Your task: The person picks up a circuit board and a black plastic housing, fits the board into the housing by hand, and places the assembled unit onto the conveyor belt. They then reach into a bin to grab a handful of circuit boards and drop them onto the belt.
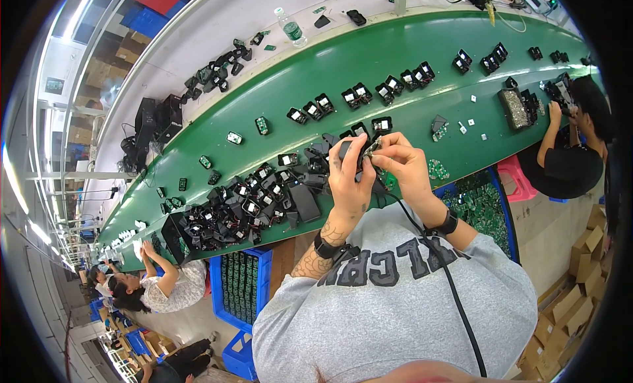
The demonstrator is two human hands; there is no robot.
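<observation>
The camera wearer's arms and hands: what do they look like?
The left hand and right hand are ungloved, with black wristbands. Dark line tattoos mark the left forearm. The sleeves are plain grey.

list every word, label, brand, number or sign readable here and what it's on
Grey sweatshirt: large dark block letters across the chest, upside down in this view; I'm not copying the wording out.
Clear plastic bottle with a green-and-white label: print too small to read.
Small black plastic casings with white patches: any print too small to read.
Brown cardboard boxes: any markings too blurred to read.
</observation>
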